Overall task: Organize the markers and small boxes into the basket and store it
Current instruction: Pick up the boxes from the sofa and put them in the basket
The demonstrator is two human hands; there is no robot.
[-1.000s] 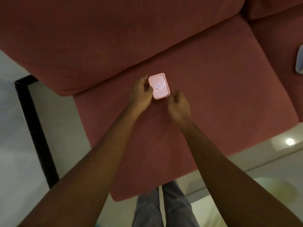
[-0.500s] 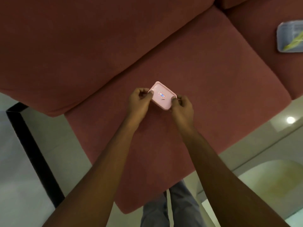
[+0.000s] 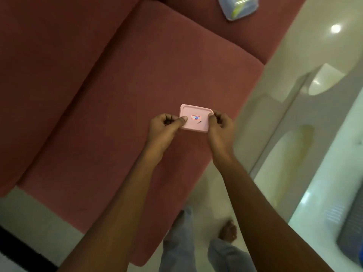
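A small pink box [image 3: 196, 114] with a red-framed label on its lid is held level above the front of the sofa seat. My left hand [image 3: 167, 128] pinches its left end, thumb on the lid. My right hand [image 3: 220, 128] grips its right end. A pale blue basket [image 3: 238, 6] with a yellow-green item inside lies on the sofa cushion at the top right, partly cut off by the frame edge.
The dusty-red sofa [image 3: 117, 85] fills the left and middle. Pale glossy floor [image 3: 294, 55] runs along the right, with a grey ribbed object [image 3: 351, 232] at the lower right. My legs and a bare foot [image 3: 227, 232] stand by the sofa's front corner.
The box came up off the cushion, both hands holding it, and turned level. The view swung right, so the basket and floor now show more.
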